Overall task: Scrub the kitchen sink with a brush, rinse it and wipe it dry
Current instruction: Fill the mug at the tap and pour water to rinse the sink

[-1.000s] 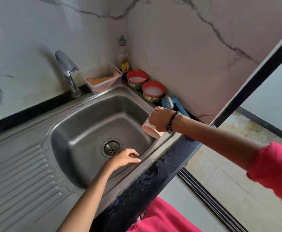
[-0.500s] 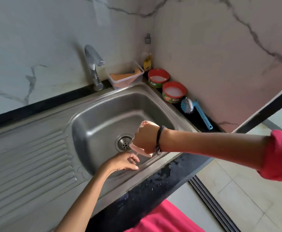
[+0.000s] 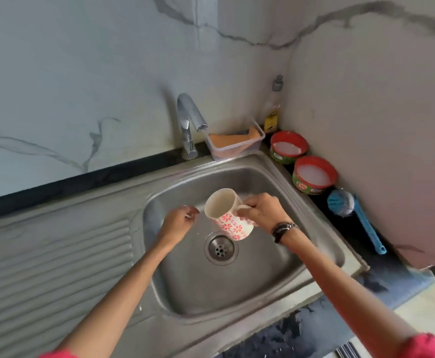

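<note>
My right hand (image 3: 261, 211) grips the handle of a white mug with red flowers (image 3: 228, 215), tilted so its mouth faces left and up, over the steel sink (image 3: 237, 288). My left hand (image 3: 179, 222) hovers just left of the mug's mouth with loosely curled fingers, holding nothing that I can see. The drain (image 3: 221, 249) lies right below the mug. A blue-handled scrub brush (image 3: 354, 214) lies on the dark counter to the right of the sink.
The tap (image 3: 189, 122) stands behind the sink, spout over the back rim. A clear box with an orange sponge (image 3: 233, 142), a soap bottle (image 3: 273, 112) and two red tubs of white paste (image 3: 288, 148) (image 3: 314, 175) line the back right. A ribbed drainboard (image 3: 53, 257) spreads left.
My right hand carried the mug from the sink's right rim to over the drain and tipped its mouth left. My left hand lifted off the front rim up beside the mug.
</note>
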A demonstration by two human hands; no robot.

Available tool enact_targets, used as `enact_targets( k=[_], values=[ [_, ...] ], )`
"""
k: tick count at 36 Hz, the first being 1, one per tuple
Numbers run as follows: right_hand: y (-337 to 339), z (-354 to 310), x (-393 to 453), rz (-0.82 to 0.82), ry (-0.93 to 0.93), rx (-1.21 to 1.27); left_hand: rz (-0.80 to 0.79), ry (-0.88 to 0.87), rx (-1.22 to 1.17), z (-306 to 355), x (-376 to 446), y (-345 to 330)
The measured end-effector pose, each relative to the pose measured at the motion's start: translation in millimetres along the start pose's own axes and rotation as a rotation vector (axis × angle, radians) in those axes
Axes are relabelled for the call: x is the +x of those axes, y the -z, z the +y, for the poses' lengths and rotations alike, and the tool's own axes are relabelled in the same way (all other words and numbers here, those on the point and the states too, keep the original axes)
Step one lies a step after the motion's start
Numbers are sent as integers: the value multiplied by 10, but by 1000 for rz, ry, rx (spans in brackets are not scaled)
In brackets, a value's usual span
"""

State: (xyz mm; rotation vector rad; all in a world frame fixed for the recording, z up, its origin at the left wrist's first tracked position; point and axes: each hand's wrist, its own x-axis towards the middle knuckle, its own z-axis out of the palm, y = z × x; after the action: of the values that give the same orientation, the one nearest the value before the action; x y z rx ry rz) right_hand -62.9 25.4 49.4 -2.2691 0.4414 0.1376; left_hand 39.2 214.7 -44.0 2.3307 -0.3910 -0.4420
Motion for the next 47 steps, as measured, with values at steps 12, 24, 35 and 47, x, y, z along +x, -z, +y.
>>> enact_targets(
  k=[12,24,35,47],
  values=[
    [-404,-121,489,195,-79,421,332,-45,-68,770,1374,552],
    [-583,-109,836,255,-55,512,431,206,-531,626,1739,547],
    [-713,-107,939,350,-26,548,387,388,-1124,184,1709,474],
    [-834,-63,957,430,-30,614,405,378,-1152,161,1716,447]
  ],
)
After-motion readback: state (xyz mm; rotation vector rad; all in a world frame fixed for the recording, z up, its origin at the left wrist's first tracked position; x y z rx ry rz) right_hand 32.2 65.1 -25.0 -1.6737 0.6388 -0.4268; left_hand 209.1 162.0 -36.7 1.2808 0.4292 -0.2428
